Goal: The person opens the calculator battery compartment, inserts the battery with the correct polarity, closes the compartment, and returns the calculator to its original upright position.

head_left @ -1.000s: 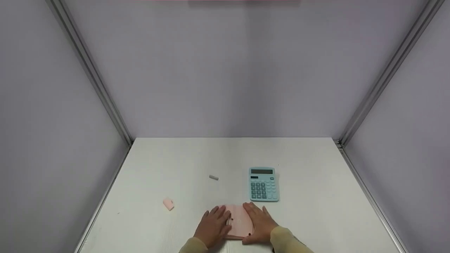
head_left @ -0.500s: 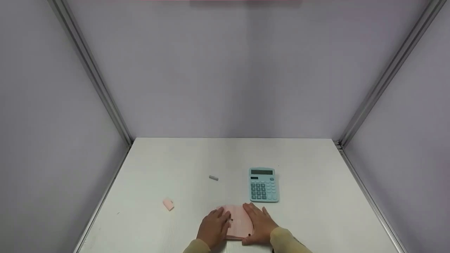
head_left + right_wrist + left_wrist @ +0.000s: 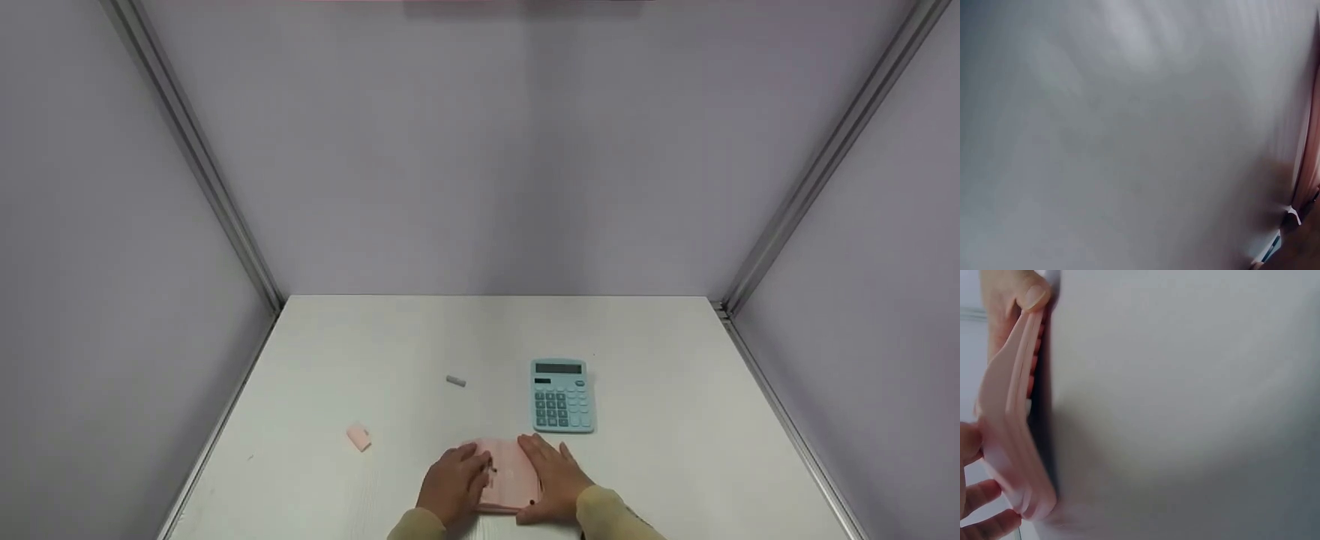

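Note:
A pink calculator [image 3: 512, 476] lies face down near the table's front edge; its keys show on the underside in the left wrist view. My left hand [image 3: 452, 484] is at its left part, fingers bent over the back around a dark opening. In the left wrist view, left fingertips [image 3: 994, 492] touch the calculator's casing [image 3: 1008, 416]. My right hand [image 3: 556, 480] grips the right side, thumb at the near corner and fingers along the far end. The right wrist view catches only the calculator's side [image 3: 1311, 146] at its right edge.
A light blue calculator [image 3: 562, 395] lies face up just beyond my right hand. A small grey cylinder, like a battery [image 3: 456, 381], lies farther back. To the left is a small pink cover piece [image 3: 359, 437]. Grey panels surround the white table [image 3: 660, 360].
My left fingers have drawn in from a flatter spread and now bend closer over the opening in the pink calculator. The right hand keeps its place, and the loose things have not moved.

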Tool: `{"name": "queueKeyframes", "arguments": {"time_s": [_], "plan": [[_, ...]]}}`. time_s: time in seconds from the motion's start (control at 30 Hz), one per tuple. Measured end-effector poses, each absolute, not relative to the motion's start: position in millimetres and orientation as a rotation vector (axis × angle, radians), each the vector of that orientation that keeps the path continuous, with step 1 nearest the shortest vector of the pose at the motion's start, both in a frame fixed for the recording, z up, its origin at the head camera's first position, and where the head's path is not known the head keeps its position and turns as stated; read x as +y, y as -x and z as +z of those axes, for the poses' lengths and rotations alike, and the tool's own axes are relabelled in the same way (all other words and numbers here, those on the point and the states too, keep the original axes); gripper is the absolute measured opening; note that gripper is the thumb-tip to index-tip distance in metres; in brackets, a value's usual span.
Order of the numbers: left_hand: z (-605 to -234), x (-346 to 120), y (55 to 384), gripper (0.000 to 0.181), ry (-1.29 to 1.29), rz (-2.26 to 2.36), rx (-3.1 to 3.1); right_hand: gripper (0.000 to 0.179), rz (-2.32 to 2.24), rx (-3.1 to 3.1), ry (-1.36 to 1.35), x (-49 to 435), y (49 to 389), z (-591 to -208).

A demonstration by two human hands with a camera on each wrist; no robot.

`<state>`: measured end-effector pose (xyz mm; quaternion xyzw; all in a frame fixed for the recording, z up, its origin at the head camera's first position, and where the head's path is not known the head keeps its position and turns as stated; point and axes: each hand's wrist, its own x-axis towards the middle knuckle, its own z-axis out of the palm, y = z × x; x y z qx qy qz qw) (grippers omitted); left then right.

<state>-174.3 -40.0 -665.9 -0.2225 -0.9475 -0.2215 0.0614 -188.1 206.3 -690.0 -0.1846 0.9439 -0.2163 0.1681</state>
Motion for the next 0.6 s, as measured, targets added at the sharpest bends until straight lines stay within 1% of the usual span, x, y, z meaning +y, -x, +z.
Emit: {"name": "queueKeyframes", "arguments": {"time_s": [0.3, 0.6], "plan": [[-669.1, -45.8, 181.0, 0.035, 0.677, -0.831, -2.908, 0.134, -0.652, 2.662, 0.519, 204.8, 186.3, -685.8], [-666.6, -42.2, 177.8, 0.036, 0.722, -0.652, -2.889, 0.133, -0.645, 2.683, 0.555, 209.3, 188.7, -691.9]]}}
